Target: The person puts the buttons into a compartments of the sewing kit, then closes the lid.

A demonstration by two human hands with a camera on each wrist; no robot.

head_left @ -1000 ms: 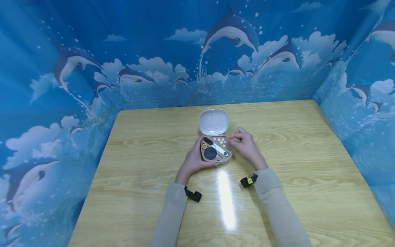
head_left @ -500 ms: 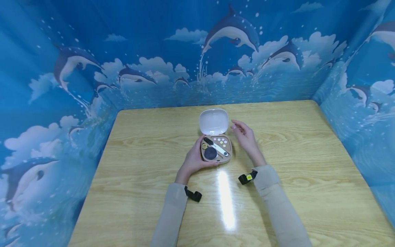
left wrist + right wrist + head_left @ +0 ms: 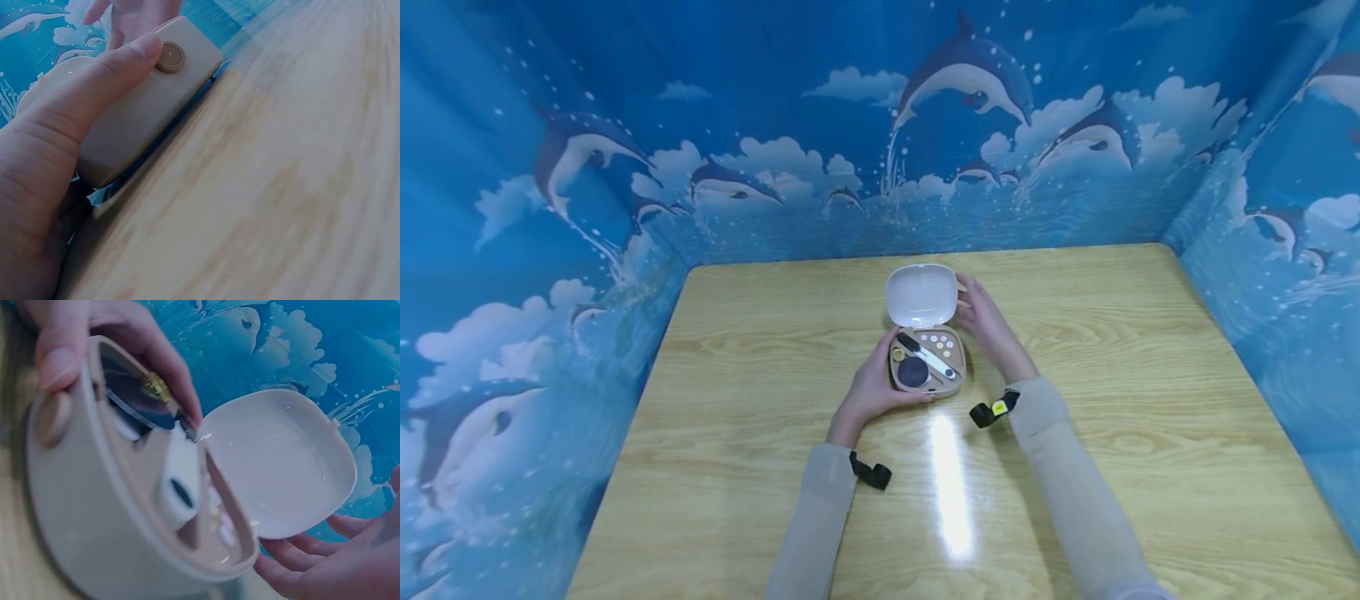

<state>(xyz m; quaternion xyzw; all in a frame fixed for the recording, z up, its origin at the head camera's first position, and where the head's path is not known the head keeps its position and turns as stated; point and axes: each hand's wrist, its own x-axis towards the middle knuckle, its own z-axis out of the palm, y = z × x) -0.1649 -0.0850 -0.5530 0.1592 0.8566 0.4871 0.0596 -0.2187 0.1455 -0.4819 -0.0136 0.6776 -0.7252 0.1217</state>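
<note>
A small beige case (image 3: 927, 363) lies open on the wooden table (image 3: 760, 392), its white lid (image 3: 921, 296) standing up at the back. Inside are a dark round disc, a white tool with a black tip, a gold ring and several pale dots. My left hand (image 3: 876, 385) grips the case's left side, thumb on the front wall by a round beige button (image 3: 170, 57). My right hand (image 3: 982, 313) is at the lid's right edge, and its straight fingers (image 3: 312, 565) lie behind the lid (image 3: 281, 459).
Blue dolphin-print walls (image 3: 820, 150) close the table in on the left, back and right. A black strap (image 3: 870, 473) sits on the left wrist, and another with a yellow tag (image 3: 992, 410) on the right. Bare tabletop surrounds the case.
My right hand has left the pale dots inside the case and moved up and back to the lid's right edge. The left hand and the case have stayed put.
</note>
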